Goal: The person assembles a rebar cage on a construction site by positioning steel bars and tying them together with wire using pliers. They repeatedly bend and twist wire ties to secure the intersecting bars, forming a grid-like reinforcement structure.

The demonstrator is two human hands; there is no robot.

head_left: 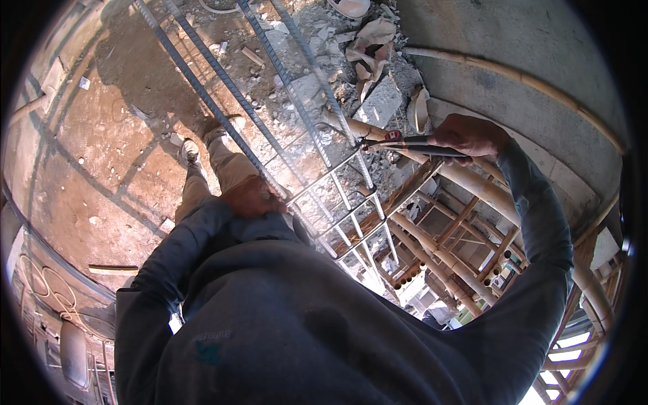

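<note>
A long cage of ribbed steel rebar (284, 78) runs across in front of me, with thinner square stirrups (312, 185) around its bars. My right hand (469, 137) is closed round the dark handles of a pair of pincers (412, 143), which has red near its pivot. The pincers' jaws meet the far right corner of a stirrup, against a long bar; any wire there is too small to make out. At the near left corner of the same stirrup, my left hand (251, 196) is curled beside the bar, its fingertips partly hidden.
Broken concrete rubble (378, 101) and a torn sack (370, 48) lie beyond the cage. Bamboo poles (482, 189) form scaffolding at the right, over a drop to a lower level. A grey wall (499, 30) stands far right, and dirt floor (88, 182) spreads left.
</note>
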